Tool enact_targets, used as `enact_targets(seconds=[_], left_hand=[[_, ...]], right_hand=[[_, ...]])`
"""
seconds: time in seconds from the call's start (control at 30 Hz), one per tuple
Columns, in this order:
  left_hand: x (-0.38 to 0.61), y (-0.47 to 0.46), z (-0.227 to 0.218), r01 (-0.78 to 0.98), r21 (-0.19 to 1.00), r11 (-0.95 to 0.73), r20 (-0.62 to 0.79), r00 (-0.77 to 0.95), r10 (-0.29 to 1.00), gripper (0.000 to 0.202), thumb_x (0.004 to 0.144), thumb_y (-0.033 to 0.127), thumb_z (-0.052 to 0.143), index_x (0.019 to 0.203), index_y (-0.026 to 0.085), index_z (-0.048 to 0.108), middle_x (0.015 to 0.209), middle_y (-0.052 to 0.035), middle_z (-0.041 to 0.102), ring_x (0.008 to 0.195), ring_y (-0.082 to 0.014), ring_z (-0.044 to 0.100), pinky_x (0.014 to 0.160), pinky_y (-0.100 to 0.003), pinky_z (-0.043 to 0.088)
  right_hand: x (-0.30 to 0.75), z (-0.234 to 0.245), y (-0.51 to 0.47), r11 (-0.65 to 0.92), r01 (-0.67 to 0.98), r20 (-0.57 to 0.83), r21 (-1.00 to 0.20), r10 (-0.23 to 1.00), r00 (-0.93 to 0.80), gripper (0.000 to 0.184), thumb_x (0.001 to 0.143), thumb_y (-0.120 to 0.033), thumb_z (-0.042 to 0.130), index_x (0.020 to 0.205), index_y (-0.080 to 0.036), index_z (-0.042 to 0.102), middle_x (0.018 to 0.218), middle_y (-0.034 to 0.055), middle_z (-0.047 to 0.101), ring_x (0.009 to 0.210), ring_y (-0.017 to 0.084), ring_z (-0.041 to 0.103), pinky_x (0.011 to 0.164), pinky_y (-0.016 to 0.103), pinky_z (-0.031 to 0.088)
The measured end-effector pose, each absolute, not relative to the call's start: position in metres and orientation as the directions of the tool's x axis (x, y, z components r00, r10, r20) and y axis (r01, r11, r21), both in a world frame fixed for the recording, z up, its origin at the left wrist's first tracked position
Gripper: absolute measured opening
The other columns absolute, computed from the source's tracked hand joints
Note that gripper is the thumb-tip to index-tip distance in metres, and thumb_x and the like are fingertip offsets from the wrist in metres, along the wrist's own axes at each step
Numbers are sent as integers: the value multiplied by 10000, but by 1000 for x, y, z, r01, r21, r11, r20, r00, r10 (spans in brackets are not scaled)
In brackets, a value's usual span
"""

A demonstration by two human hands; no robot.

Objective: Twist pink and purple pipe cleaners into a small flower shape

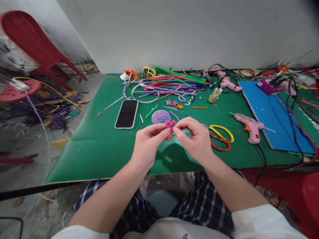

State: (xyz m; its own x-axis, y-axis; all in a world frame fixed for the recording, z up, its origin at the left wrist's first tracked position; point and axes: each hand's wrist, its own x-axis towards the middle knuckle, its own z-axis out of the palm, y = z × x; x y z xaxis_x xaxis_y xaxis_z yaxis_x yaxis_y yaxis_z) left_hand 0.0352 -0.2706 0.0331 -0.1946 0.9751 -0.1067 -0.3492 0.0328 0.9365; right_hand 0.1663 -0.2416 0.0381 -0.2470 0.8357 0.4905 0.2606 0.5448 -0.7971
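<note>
My left hand [147, 142] and my right hand [194, 137] meet above the green table [99, 146], both pinching a small pink pipe-cleaner flower [170, 124] between their fingertips. Just beyond the flower lies a round coiled disc of pink, blue and purple pipe cleaner [160, 117]. Yellow and red scissors [220, 136] lie right beside my right hand. A phone [127, 113] rests face up, screen dark, to the left of my left hand.
A heap of coloured pipe cleaners [171, 84] fills the back of the table, with small finished flowers [174, 103] in front. A pink glue gun [250, 125] lies by a blue board [274, 116]. Cables trail at right. Red stools [32, 46] and floor scraps sit left.
</note>
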Motion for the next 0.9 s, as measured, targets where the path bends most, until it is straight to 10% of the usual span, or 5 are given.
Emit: enact_targets(seconds=[0.63, 0.9], left_hand=[[36, -269, 30, -220, 975, 4, -58, -238, 970, 170, 623, 221, 712, 777, 154, 686, 682, -10, 685, 625, -126, 628, 644, -247, 520], [34, -267, 30, -328, 943, 61, -127, -185, 975, 164, 620, 226, 711, 763, 152, 675, 703, -18, 679, 591, -108, 617, 613, -229, 509]], right_hand=[[165, 36, -241, 485, 328, 443, -810, 874, -199, 79, 757, -194, 545, 686, -185, 578, 671, -20, 587, 642, 100, 539, 634, 240, 436], [168, 29, -232, 146, 59, 123, -988, 950, -288, 154, 722, -333, 599, 716, -180, 614, 664, -15, 612, 612, 102, 554, 589, 234, 453]])
